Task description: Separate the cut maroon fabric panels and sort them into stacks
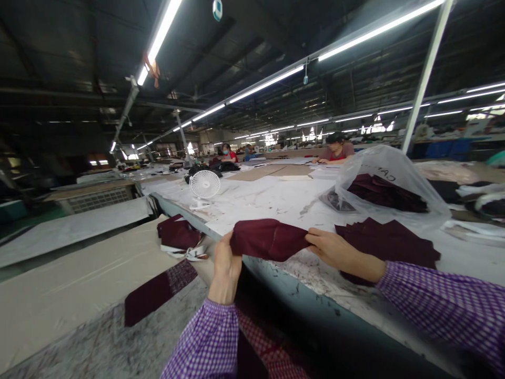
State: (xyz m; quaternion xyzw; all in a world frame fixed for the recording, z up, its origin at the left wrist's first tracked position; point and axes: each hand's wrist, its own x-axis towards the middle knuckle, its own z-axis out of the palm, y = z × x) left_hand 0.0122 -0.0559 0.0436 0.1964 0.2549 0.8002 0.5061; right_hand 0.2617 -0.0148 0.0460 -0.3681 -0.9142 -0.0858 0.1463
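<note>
A maroon fabric piece (pixel 272 239) is stretched between my two hands, above the near edge of the white-topped table. My left hand (pixel 226 266) grips its left end, with the fingertips partly hidden behind the cloth. At the other end, my right hand (pixel 331 250) pinches the corner between thumb and fingers. Just beyond my right wrist lies a spread stack of dark maroon fabric pieces (pixel 389 239). To the left, one flat maroon piece (pixel 158 295) rests on the lower, stained surface. Behind it sits a tied maroon bundle (pixel 179 233) with a white strip around it.
A white fan (pixel 204 185) stands on the table (pixel 260 197) beyond my left hand. On the right, a clear plastic bag (pixel 430 192) holds maroon cloth. Two people (pixel 339 150) (pixel 229 152) work farther back. A dark gap separates the table from the left surface.
</note>
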